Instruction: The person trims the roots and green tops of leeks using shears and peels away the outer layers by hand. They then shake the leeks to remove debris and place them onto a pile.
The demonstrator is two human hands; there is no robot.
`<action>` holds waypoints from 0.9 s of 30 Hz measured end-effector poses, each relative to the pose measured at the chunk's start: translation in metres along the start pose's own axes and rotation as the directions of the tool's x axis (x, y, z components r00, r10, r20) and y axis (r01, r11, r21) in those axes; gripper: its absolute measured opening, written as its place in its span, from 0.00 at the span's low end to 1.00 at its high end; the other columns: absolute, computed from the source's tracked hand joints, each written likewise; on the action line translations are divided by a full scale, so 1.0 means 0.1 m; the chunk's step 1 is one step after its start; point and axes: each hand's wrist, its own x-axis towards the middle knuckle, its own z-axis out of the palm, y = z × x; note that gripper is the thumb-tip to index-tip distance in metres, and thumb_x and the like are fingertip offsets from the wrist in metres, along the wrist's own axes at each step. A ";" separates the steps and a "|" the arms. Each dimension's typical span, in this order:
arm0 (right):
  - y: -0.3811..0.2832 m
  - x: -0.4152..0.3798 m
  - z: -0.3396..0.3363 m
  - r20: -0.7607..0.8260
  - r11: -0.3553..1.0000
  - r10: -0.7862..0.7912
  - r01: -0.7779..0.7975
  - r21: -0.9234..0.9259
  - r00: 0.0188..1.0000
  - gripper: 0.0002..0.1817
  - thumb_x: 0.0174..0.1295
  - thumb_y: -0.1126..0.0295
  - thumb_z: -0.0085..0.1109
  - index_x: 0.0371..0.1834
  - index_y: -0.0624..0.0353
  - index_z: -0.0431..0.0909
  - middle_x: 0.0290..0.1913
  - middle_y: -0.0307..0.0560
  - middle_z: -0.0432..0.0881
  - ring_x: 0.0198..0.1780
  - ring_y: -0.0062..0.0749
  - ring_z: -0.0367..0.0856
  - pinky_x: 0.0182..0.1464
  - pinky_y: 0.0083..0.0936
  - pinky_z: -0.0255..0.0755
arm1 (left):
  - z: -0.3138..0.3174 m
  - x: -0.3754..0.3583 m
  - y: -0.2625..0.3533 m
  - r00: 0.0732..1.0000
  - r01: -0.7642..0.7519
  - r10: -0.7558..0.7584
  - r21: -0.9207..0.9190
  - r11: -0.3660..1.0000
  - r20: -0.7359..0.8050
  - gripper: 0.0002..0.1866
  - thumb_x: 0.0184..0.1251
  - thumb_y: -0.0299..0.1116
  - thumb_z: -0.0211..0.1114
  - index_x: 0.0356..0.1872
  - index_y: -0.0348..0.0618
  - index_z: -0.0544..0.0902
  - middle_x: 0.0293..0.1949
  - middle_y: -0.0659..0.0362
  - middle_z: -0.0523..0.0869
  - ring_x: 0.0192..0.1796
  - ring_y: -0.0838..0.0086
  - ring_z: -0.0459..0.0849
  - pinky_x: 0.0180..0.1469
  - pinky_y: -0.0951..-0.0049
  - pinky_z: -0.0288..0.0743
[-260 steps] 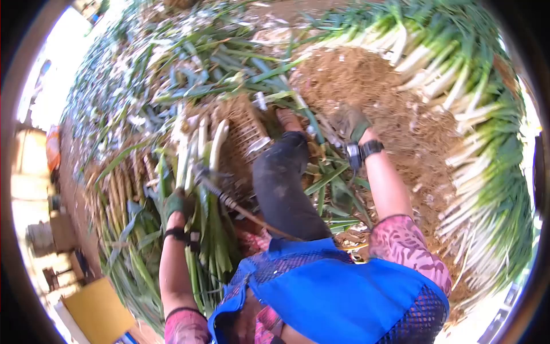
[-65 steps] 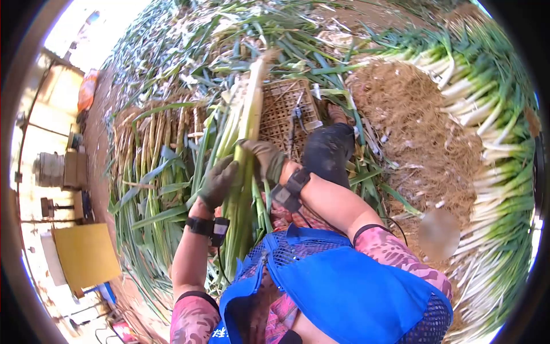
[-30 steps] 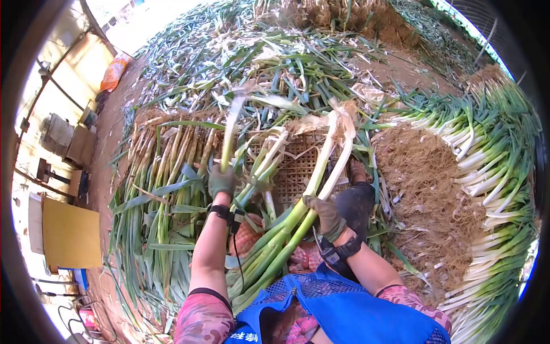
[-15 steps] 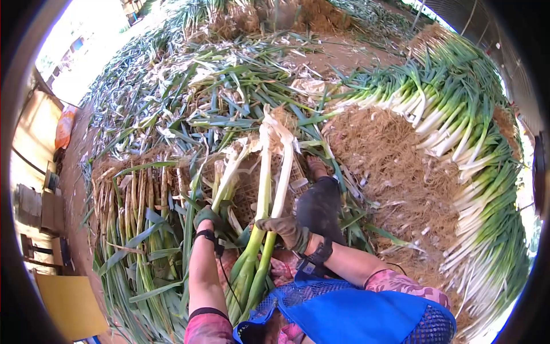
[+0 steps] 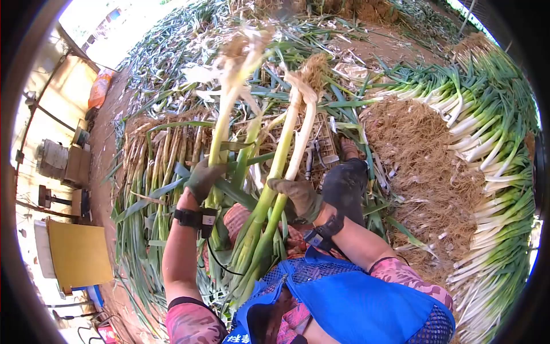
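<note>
My left hand (image 5: 205, 180), in a dark green work glove, is closed round the stalk of a large green onion (image 5: 222, 123), its roots raised and blurred by motion. My right hand (image 5: 299, 198), gloved too, grips two more green onions (image 5: 282, 150) side by side. Their root ends point away from me, with papery outer skin hanging near the roots, and their green leaves run down toward my lap. A slatted crate (image 5: 327, 140) lies beyond my right hand, with a metal tool (image 5: 311, 159) at it whose kind I cannot make out.
Untrimmed green onions (image 5: 166, 149) lie in a row at left. Cut leaves (image 5: 172, 74) cover the ground ahead. Right of my leg spreads a heap of dry roots (image 5: 421, 166), bordered by cleaned green onions (image 5: 492, 172). A yellow board (image 5: 80, 252) stands far left.
My left hand has lifted its green onion up from the row beside the crate. My right hand keeps hold of its two. The view has shifted, so the surroundings sit further right.
</note>
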 end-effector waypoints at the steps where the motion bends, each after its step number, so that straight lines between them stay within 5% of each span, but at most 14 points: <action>1: -0.03 0.03 0.07 0.026 0.999 -0.028 0.027 0.040 0.999 0.12 0.64 0.73 0.66 0.49 0.65 0.84 0.45 0.44 0.87 0.46 0.30 0.85 0.52 0.25 0.80 | 0.07 -0.04 0.01 1.000 0.006 -0.006 0.012 1.000 0.000 0.18 0.61 0.36 0.68 0.50 0.40 0.85 0.36 0.60 0.88 0.35 0.75 0.83 0.37 0.74 0.77; 3: -0.03 0.04 0.10 0.013 0.997 -0.054 0.055 -0.050 0.998 0.15 0.63 0.69 0.67 0.50 0.66 0.83 0.44 0.43 0.86 0.44 0.27 0.84 0.51 0.24 0.78 | 0.22 -0.09 -0.05 1.000 -0.026 0.027 0.111 0.994 -0.010 0.18 0.62 0.35 0.68 0.52 0.41 0.85 0.37 0.61 0.88 0.36 0.76 0.84 0.39 0.75 0.78; 4: 0.00 0.07 0.04 0.057 0.991 -0.106 0.110 -0.078 0.993 0.16 0.64 0.68 0.68 0.50 0.66 0.82 0.43 0.43 0.86 0.43 0.26 0.83 0.51 0.24 0.77 | 0.29 -0.12 -0.11 0.998 -0.056 0.056 0.012 0.998 0.035 0.18 0.63 0.34 0.68 0.54 0.41 0.84 0.38 0.61 0.88 0.38 0.77 0.84 0.40 0.75 0.79; 5: 0.04 0.09 -0.02 0.101 0.981 -0.155 0.165 -0.102 0.983 0.16 0.64 0.67 0.68 0.50 0.66 0.82 0.43 0.43 0.86 0.42 0.26 0.82 0.51 0.25 0.77 | 0.33 -0.12 -0.17 0.996 -0.078 0.072 0.139 0.987 0.045 0.20 0.63 0.32 0.68 0.56 0.40 0.82 0.40 0.62 0.87 0.38 0.78 0.84 0.41 0.75 0.79; 7: 0.03 0.20 -0.05 0.197 0.970 -0.232 0.241 -0.019 0.952 0.19 0.63 0.62 0.70 0.49 0.66 0.81 0.42 0.43 0.85 0.44 0.27 0.82 0.52 0.28 0.76 | 0.47 -0.29 -0.05 0.982 -0.017 0.018 -0.009 1.000 0.190 0.23 0.65 0.31 0.68 0.61 0.42 0.79 0.41 0.63 0.87 0.39 0.80 0.83 0.42 0.76 0.79; 11: -0.14 0.25 0.00 0.091 0.994 0.027 -0.036 0.100 0.995 0.13 0.69 0.70 0.58 0.53 0.65 0.78 0.45 0.46 0.81 0.46 0.34 0.82 0.59 0.34 0.76 | 0.58 -0.60 0.11 0.957 -0.107 0.148 -0.171 0.979 0.249 0.20 0.69 0.36 0.68 0.59 0.41 0.80 0.44 0.66 0.85 0.41 0.83 0.81 0.45 0.78 0.76; 13: -0.07 0.32 -0.17 0.292 0.955 0.104 -0.177 0.238 0.951 0.13 0.70 0.69 0.57 0.53 0.64 0.77 0.49 0.47 0.82 0.51 0.34 0.82 0.57 0.33 0.78 | 0.48 -0.49 -0.05 0.972 -0.211 0.210 -0.001 0.977 0.106 0.27 0.70 0.38 0.67 0.68 0.45 0.74 0.43 0.65 0.83 0.42 0.81 0.80 0.44 0.77 0.77; 15: 0.12 0.38 -0.35 0.165 0.989 -0.007 -0.018 0.149 0.986 0.16 0.70 0.67 0.56 0.56 0.66 0.74 0.52 0.50 0.82 0.53 0.36 0.83 0.57 0.35 0.79 | 0.24 -0.33 -0.03 0.934 -0.150 0.241 0.323 0.934 -0.264 0.25 0.70 0.38 0.65 0.66 0.42 0.76 0.44 0.60 0.85 0.43 0.72 0.84 0.45 0.71 0.79; 17: 0.17 0.33 -0.46 0.054 0.977 0.088 -0.097 0.188 0.995 0.21 0.72 0.67 0.52 0.63 0.67 0.70 0.55 0.52 0.81 0.56 0.39 0.83 0.60 0.38 0.78 | 0.07 -0.27 0.07 0.607 0.104 0.561 0.757 0.645 -0.562 0.24 0.68 0.38 0.65 0.62 0.41 0.78 0.42 0.53 0.87 0.43 0.60 0.87 0.46 0.62 0.82; 20: -0.10 0.00 -0.30 0.107 0.958 0.099 -0.124 0.259 0.989 0.19 0.73 0.67 0.50 0.59 0.70 0.74 0.50 0.55 0.84 0.51 0.40 0.85 0.56 0.39 0.80 | -0.49 -0.14 -0.06 0.693 0.554 0.292 0.746 0.371 -0.660 0.22 0.66 0.41 0.65 0.57 0.41 0.82 0.40 0.50 0.88 0.43 0.52 0.88 0.48 0.56 0.82; 23: -0.10 -0.04 -0.35 0.079 0.955 0.138 -0.154 0.254 0.987 0.16 0.71 0.69 0.52 0.57 0.66 0.75 0.52 0.51 0.84 0.52 0.39 0.84 0.57 0.38 0.79 | -0.64 -0.01 -0.18 0.871 0.476 -0.053 0.811 0.341 -0.489 0.27 0.61 0.48 0.71 0.56 0.41 0.82 0.33 0.48 0.87 0.42 0.60 0.89 0.45 0.62 0.82; 25: 0.00 0.01 -0.41 0.065 0.976 0.078 -0.089 0.196 0.995 0.15 0.70 0.70 0.52 0.57 0.65 0.75 0.52 0.50 0.83 0.52 0.39 0.84 0.57 0.39 0.79 | -0.58 0.09 -0.43 0.905 0.390 -0.198 0.546 0.741 -0.376 0.26 0.59 0.52 0.73 0.49 0.41 0.85 0.28 0.53 0.86 0.32 0.66 0.87 0.37 0.66 0.81; 27: 0.03 0.02 -0.46 0.029 0.980 0.081 -0.085 0.179 0.996 0.15 0.70 0.71 0.53 0.57 0.64 0.75 0.51 0.50 0.83 0.51 0.39 0.84 0.57 0.39 0.80 | -0.20 0.01 -0.44 0.919 0.270 -0.267 -0.029 0.962 -0.291 0.26 0.59 0.53 0.74 0.45 0.40 0.85 0.25 0.58 0.85 0.26 0.71 0.84 0.30 0.69 0.79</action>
